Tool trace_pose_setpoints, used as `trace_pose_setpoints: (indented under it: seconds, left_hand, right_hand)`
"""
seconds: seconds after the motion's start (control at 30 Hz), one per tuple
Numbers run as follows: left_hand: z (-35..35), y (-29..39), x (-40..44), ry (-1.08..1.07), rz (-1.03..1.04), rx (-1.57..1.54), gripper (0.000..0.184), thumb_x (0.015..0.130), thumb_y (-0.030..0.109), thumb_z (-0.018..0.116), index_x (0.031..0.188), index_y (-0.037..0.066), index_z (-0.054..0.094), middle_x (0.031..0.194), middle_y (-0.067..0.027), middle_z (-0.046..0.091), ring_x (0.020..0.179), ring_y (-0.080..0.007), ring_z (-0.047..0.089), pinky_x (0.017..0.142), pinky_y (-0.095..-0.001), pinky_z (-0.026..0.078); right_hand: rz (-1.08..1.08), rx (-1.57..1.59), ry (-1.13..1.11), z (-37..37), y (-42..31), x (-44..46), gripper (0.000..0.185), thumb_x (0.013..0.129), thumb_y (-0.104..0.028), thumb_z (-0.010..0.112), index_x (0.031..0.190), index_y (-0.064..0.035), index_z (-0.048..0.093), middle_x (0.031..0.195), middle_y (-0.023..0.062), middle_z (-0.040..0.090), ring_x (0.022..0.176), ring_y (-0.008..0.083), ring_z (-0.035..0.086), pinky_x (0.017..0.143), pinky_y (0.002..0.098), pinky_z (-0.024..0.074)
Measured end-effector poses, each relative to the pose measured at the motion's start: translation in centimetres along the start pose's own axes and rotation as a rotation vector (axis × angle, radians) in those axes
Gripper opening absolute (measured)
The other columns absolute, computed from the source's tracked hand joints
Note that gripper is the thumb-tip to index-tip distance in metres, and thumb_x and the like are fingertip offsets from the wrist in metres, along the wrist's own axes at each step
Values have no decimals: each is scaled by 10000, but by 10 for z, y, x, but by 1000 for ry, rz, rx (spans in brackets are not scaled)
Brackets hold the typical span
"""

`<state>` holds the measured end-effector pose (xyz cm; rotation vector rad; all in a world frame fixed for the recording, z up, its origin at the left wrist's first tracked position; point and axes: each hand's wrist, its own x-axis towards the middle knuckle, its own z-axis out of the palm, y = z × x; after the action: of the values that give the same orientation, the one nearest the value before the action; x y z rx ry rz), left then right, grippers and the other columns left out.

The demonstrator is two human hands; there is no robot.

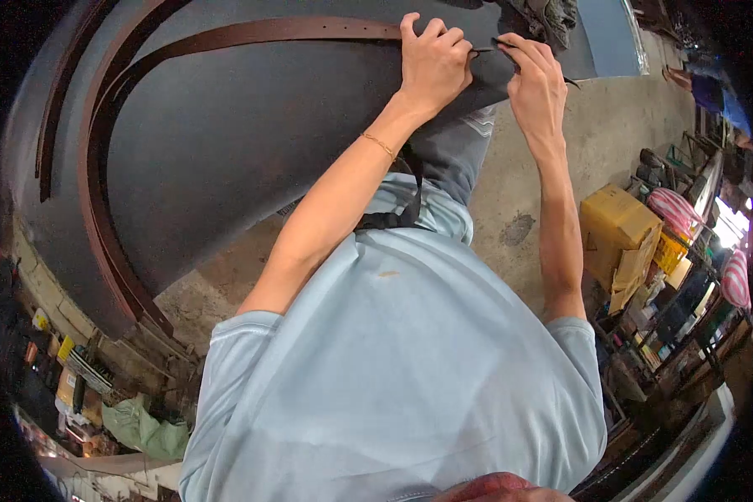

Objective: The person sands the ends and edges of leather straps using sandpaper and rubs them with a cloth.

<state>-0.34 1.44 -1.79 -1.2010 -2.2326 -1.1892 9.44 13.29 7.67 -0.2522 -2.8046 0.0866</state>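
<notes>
My left hand (433, 65) is closed around the end of a brown leather belt (309, 30) at the table's near right edge. Small punched holes show in the strap just left of the fingers. A short dark tip (482, 50) pokes out past the left fingers; the hand hides what it belongs to. My right hand (535, 79), a little to the right, is pinched on a thin dark thing (502, 43). A thin dark end (571, 82) also shows behind that hand. The fingers cover most of it, so its kind is unclear. The two hands are apart.
More brown straps (92, 151) curve over the dark table (217, 142), some hanging off its near left edge. Crumpled dark cloth (552, 18) lies at the far right. A cardboard box (615, 238) stands on the concrete floor at right, beside piled goods. A person's foot (676, 77) shows far right.
</notes>
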Motion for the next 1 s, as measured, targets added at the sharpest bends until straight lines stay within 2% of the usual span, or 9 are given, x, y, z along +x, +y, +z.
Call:
trace_pose_setpoints:
  seconds: [0.1,0.27,0.4,0.53,0.67,0.83,0.9,1.0]
  left_hand:
    - [-7,1,-1,-90,-9,6,87,679,145,748,763,120,751,809,8,656,908,-204,597,1031,-545,321]
    - [-2,1,-5,-54,5,12,107,670,146,745,773,121,754,814,7,655,894,-208,599,1029,-540,320]
    - [-6,-1,0,-79,18,22,98,675,136,735,769,116,751,808,4,656,883,-210,599,1033,-543,319]
    - [-1,0,-2,-53,12,32,91,717,146,757,806,137,744,810,20,632,885,-188,606,1009,-534,322]
    - [-3,1,-1,-68,5,28,84,720,146,750,802,135,741,809,21,630,888,-187,606,1010,-536,322]
    - [-6,-2,4,-51,5,32,68,732,154,749,797,136,740,805,25,627,881,-187,602,1008,-535,324]
    - [-11,0,2,-123,11,51,63,736,163,749,791,135,739,801,25,627,876,-186,600,1006,-534,326]
    - [-1,-2,1,-57,11,35,60,742,172,745,786,132,741,800,24,633,872,-188,599,1006,-535,327]
  right_hand:
    - [-13,80,-9,9,-8,-7,340,734,64,592,1030,-45,719,1167,-1,690,1082,226,625,905,369,499]
    - [49,13,-20,10,11,-9,350,734,65,592,1043,-48,712,1178,-1,681,1088,225,624,891,374,500]
    - [-44,79,-10,13,-8,-9,366,730,61,594,1057,-52,712,1191,-13,680,1097,214,617,901,377,488]
    - [-9,18,-44,4,0,-2,366,716,65,593,1042,-52,710,1186,-18,677,1093,222,616,900,379,483]
    - [-61,118,-36,8,-4,-7,331,726,52,597,1022,-45,710,1193,-19,676,1084,214,616,898,382,480]
    - [-49,17,-54,6,-6,4,339,720,60,599,1024,-38,713,1192,-14,678,1095,211,614,907,378,475]
    - [-72,53,-53,7,-15,-1,338,721,58,603,1026,-38,714,1185,-18,684,1087,210,615,910,376,471]
    - [-19,-15,-83,6,2,-2,336,725,59,605,1028,-37,714,1182,-18,684,1088,210,614,911,377,471]
